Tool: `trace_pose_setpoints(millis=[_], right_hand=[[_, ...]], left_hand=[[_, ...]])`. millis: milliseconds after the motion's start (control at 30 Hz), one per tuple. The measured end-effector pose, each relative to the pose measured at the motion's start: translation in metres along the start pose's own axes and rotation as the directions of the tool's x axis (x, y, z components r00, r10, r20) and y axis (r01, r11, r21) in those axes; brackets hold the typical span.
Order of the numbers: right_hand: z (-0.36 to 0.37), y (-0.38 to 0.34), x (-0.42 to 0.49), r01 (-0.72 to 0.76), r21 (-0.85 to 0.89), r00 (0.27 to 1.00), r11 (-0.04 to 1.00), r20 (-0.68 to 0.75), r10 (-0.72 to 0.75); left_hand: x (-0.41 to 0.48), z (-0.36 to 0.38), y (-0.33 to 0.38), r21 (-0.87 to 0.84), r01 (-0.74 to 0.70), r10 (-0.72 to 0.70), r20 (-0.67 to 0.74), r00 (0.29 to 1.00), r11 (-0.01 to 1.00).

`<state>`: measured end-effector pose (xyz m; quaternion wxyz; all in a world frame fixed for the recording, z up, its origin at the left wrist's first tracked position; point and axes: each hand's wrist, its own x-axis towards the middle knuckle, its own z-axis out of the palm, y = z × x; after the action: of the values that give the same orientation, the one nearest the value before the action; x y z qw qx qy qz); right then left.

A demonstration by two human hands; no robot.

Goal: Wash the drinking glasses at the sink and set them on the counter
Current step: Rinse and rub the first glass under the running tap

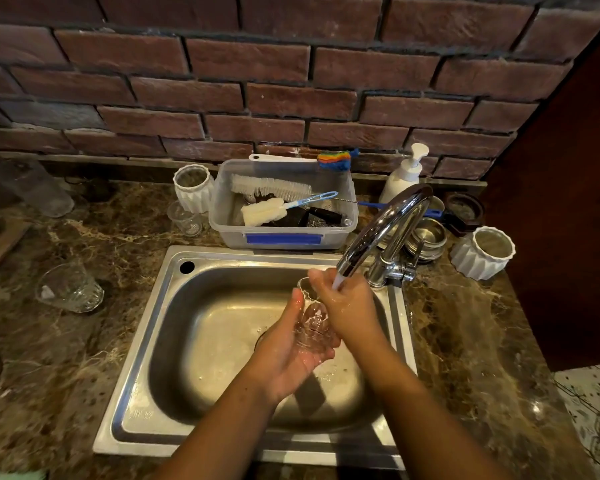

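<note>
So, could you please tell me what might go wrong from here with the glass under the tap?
The glass is wet and held only between the left hand and right hand above the steel sink; it could slip and crack against it. Its rim sits close under the faucet spout, so lifting it carelessly might knock it on the metal. The stream hits the right hand and may splash the counter.

Clear tub (229, 233) of brushes (271, 188) below the brick wall (257, 98), soap dispenser (404, 178) and steel bowls (428, 237) to its right
</note>
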<state>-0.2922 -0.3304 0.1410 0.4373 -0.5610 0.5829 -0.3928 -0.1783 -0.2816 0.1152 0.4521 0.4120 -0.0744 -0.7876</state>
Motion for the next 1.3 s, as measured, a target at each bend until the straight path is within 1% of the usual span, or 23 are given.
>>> trace_pose_setpoints(millis=[67,100,133,167,200,233,300,333,400,467,533,633,700,767,833,900,967,1033,1100,1133,1200,1267,1300], right_hand=[[-0.010,-0.003,0.009,-0.065,-0.087,0.998,0.994,-0.002,0.065],[-0.013,-0.001,0.011,-0.025,-0.140,1.000,0.990,-0.022,0.022],[-0.011,0.002,0.013,-0.061,-0.057,0.996,0.997,-0.070,0.057],[-0.008,0.002,0.011,-0.077,-0.036,0.994,0.996,-0.074,0.075],[-0.004,0.004,0.006,0.010,-0.145,0.999,0.989,-0.050,-0.018],[-0.001,0.004,0.000,0.081,-0.195,0.996,0.977,-0.013,-0.086],[0.005,0.007,-0.004,0.037,-0.131,0.999,0.991,0.035,-0.033],[0.006,0.005,-0.003,0.028,-0.122,0.999,0.992,0.021,-0.025],[0.005,0.002,0.005,-0.044,-0.034,0.999,0.998,-0.011,0.043],[0.001,-0.002,0.011,-0.093,-0.065,0.996,0.994,-0.011,0.093],[0.000,-0.001,0.014,-0.099,-0.114,0.995,0.988,0.016,0.101],[0.002,-0.007,0.015,-0.084,-0.006,0.996,0.996,0.002,0.084],[0.003,-0.009,0.013,-0.056,0.098,0.998,0.994,-0.026,0.058],[0.002,-0.009,0.010,-0.012,0.151,1.000,0.988,-0.023,0.015],[0.000,-0.008,0.006,-0.011,0.214,1.000,0.977,-0.002,0.012],[-0.002,-0.004,0.002,-0.040,0.308,0.999,0.951,0.045,0.028],[-0.007,0.001,0.000,-0.102,0.421,0.984,0.901,0.177,0.028],[-0.017,0.006,0.002,-0.193,0.496,0.929,0.846,0.371,-0.005],[-0.026,0.006,0.005,-0.271,0.475,0.860,0.837,0.510,-0.011],[-0.028,0.005,0.006,-0.274,0.433,0.845,0.859,0.534,0.000],[-0.028,0.003,0.008,-0.226,0.338,0.856,0.914,0.517,0.020],[-0.028,0.001,0.010,-0.175,0.270,0.872,0.947,0.489,0.022],[-0.028,-0.001,0.011,-0.165,0.234,0.875,0.958,0.483,0.032]], left_hand=[[-0.002,0.003,-0.003,-0.026,0.019,-0.019,0.017,1.000,0.999],[-0.002,0.005,-0.003,-0.044,0.019,-0.018,0.017,1.000,0.999],[-0.002,0.008,-0.003,-0.055,0.018,-0.017,0.008,1.000,0.998],[-0.002,0.010,-0.002,-0.073,0.017,-0.018,-0.010,1.000,0.997],[-0.001,0.010,0.000,-0.107,0.017,-0.020,-0.028,0.999,0.994],[0.000,0.010,0.002,-0.146,0.012,-0.018,-0.037,0.999,0.989],[0.000,0.008,0.006,-0.149,-0.004,0.000,-0.032,0.999,0.989],[-0.001,0.007,0.005,-0.111,-0.006,0.003,-0.029,1.000,0.994],[-0.003,0.005,0.001,-0.005,0.011,-0.011,-0.042,0.999,1.000],[-0.006,0.004,-0.002,0.137,0.000,0.008,-0.054,0.999,0.991],[-0.010,0.005,-0.001,0.259,-0.050,0.061,-0.034,0.998,0.965],[-0.015,0.011,0.007,0.318,-0.083,0.079,0.025,0.997,0.944],[-0.017,0.011,0.013,0.268,-0.077,0.068,0.043,0.997,0.960],[-0.017,0.012,0.018,0.164,-0.053,0.039,0.088,0.995,0.985],[-0.015,0.013,0.018,0.057,-0.002,-0.006,0.137,0.991,0.998],[-0.014,0.013,0.015,-0.041,0.060,-0.053,0.155,0.987,0.997],[-0.015,0.012,0.012,-0.131,0.103,-0.080,0.170,0.982,0.986],[-0.016,0.010,0.011,-0.207,0.130,-0.088,0.201,0.976,0.970],[-0.017,0.007,0.011,-0.248,0.162,-0.100,0.245,0.964,0.955],[-0.017,0.007,0.010,-0.247,0.172,-0.105,0.261,0.959,0.954],[-0.016,0.008,0.011,-0.191,0.158,-0.108,0.250,0.962,0.969],[-0.015,0.009,0.011,-0.041,0.081,-0.071,0.201,0.977,0.996],[-0.014,0.009,0.011,0.060,0.009,-0.019,0.167,0.986,0.998]])
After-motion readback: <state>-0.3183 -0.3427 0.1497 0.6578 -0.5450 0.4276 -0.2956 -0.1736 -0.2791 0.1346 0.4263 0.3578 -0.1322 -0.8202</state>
